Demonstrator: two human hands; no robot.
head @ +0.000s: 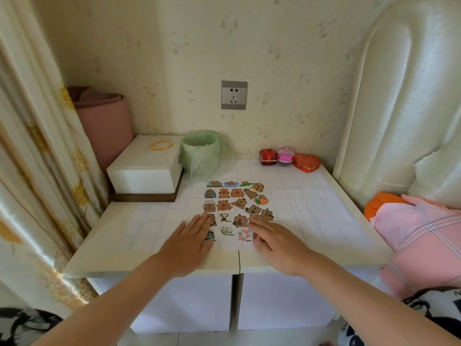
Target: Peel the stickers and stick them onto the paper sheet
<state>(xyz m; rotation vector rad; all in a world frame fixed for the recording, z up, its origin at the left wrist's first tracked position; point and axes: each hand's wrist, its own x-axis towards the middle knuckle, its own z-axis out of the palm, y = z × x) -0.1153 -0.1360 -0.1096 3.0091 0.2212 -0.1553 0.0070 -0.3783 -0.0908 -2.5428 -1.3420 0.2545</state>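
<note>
**SITE NOTE: BOTH GRIPS FLAT ON STICKER SHEET, TABLETOP CENTRE**

1. Task item. Paper sheet (234, 245) lies flat on the tabletop (311, 211), approx. centre, near the front edge. Its long side runs away from the person. Stickers (224, 205) sit on it in rows, mostly brown cartoon animals. The bottom row has smaller, lighter pics.

2. Left grip (188, 239). Palm down, fingers straight and together, i.e. an open hand. Fingertips rest on the sheet's lower-left part and cover part of a sticker there. The heel of the hand is on the tabletop beside the sheet.

3. Right grip (277, 242). Palm down, fingers extended and relaxed, also open. Fingertips touch the sheet's lower-right part, next to the brown stickers. The thumb is bent inward at the sheet's right edge. No object is seen held.

4. Surroundings.
- The tabletop has a white cover with a faint grid pattern.
- Rear left: a white box (144, 168) on a dark base, with gold bangles (161, 145) on its lid.
- Just beside the box, to its right: a small bin (200, 156) lined with a green bag.
- Rear right, in a row along the wall: a red box (268, 157), a pink round container (285, 156) and a red heart-shaped box (307, 163).
- On the wall above: a socket (234, 95).
- Left side: a curtain (37, 146) and a pink roll (104, 126).
- Right side: a padded headboard (399, 96) and pink cloth (424, 233).
</note>
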